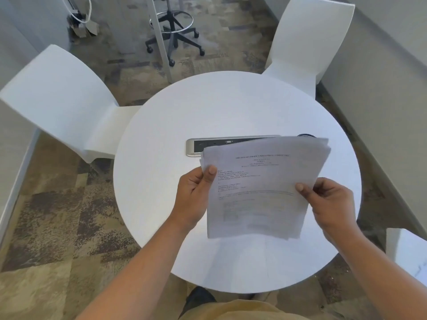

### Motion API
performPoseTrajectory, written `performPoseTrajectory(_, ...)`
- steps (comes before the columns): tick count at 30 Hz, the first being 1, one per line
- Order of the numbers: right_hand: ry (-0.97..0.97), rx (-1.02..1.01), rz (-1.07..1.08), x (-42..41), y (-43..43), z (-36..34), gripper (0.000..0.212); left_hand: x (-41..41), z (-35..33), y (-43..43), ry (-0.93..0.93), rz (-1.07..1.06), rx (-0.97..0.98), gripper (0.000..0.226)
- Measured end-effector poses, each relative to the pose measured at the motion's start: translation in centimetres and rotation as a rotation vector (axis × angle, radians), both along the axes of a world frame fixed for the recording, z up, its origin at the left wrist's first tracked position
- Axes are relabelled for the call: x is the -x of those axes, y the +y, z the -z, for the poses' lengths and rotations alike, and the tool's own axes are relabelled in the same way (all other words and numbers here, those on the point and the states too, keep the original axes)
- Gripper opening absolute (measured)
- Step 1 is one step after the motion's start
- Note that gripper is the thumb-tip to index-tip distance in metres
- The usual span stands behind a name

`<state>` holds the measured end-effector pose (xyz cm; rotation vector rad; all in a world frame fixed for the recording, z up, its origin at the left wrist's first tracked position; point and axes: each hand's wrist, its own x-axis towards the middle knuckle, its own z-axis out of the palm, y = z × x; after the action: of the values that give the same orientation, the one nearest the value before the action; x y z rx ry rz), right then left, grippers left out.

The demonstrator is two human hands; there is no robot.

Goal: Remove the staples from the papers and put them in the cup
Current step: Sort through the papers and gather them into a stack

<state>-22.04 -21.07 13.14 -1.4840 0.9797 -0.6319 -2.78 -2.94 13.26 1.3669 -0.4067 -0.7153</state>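
Note:
A thick stack of printed papers (261, 190) is held up over the round white table (208, 116), tilted toward me. My left hand (195, 197) grips the stack's left edge, thumb on the top sheet. My right hand (330, 204) grips the right edge the same way. A dark round rim (306, 135), possibly the cup, peeks out behind the stack's top right corner; most of it is hidden. No staple can be made out on the papers.
A silver power and port strip (196, 146) is set into the table's middle, partly behind the papers. White chairs stand at the left (57, 98), far right (309, 40) and near right (406, 252). A black wheeled stool (175, 33) stands on the carpet beyond.

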Motion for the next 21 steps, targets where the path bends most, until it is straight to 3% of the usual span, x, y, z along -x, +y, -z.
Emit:
performPoseTrajectory(3,-0.079,-0.057,-0.027,0.1,-0.5,-1.1,0.037,0.1,-1.4,-0.4,0.138,0.007,0.076,0.04)
performPoseTrajectory(6,-0.131,-0.109,-0.032,0.2,-0.5,-1.6,0.037,0.2,-2.4,-0.6,0.276,0.029,0.105,0.04)
performPoseTrajectory(10,-0.173,-0.176,0.001,0.3,-0.1,-1.4,0.057,0.3,-3.3,-0.9,0.423,0.049,0.077,0.049)
performPoseTrajectory(16,-0.17,-0.234,0.065,0.2,0.3,-1.0,0.026,0.3,-3.3,-0.9,0.565,0.055,0.07,0.043)
performPoseTrajectory(21,-0.171,-0.253,0.054,0.2,0.3,-1.2,0.024,0.4,-3.4,-1.1,0.575,0.073,0.064,0.041)
